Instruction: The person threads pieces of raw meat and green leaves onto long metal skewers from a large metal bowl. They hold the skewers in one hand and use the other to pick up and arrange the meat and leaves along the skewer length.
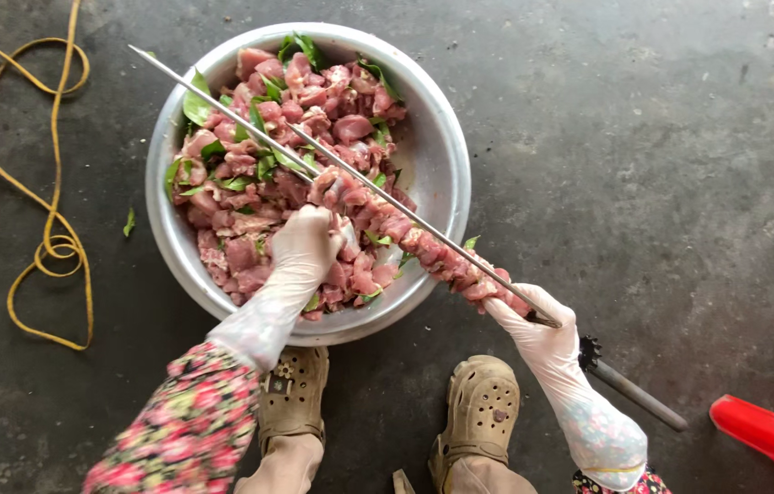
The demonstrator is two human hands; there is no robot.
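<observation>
Landmark: the round metal bowl (442, 165) is sitting on the dark concrete floor (643, 165), and every place below is being given relative to it.
Bowl contents: it is holding a heap of raw pink meat chunks (250, 229) mixed with green leaves (197, 105), filling most of its inside except a bare strip of wall on the far right.
Skewer: a long flat metal skewer (222, 102) is lying diagonally across the bowl, its tip poking past the upper-left rim and its handle end reaching out beyond the lower-right rim.
Threaded meat: a row of threaded pieces (446, 261) is sitting packed on the skewer from the bowl's middle to just outside its lower-right rim.
Left hand: the gloved left hand (306, 242) is hovering over the bowl's lower middle, fingers curled and pinching a chunk against the skewer.
Right hand: the gloved right hand (538, 325) is gripping the skewer closed, just outside the bowl's lower-right rim.
Risk, judged: the chunk being pinched could be slipping from the wet glove, or the fingers could be meeting the skewer's edge if the push runs crooked.
Risk, judged: threaded pieces hanging outside the rim could be sliding off onto the floor if the handle end dips.
Surroundings: a yellow cord (48, 247) is looping left of the bowl; beige clogs (483, 412) are standing just below it; a red plastic stool (771, 430) is sitting well to its lower right.
</observation>
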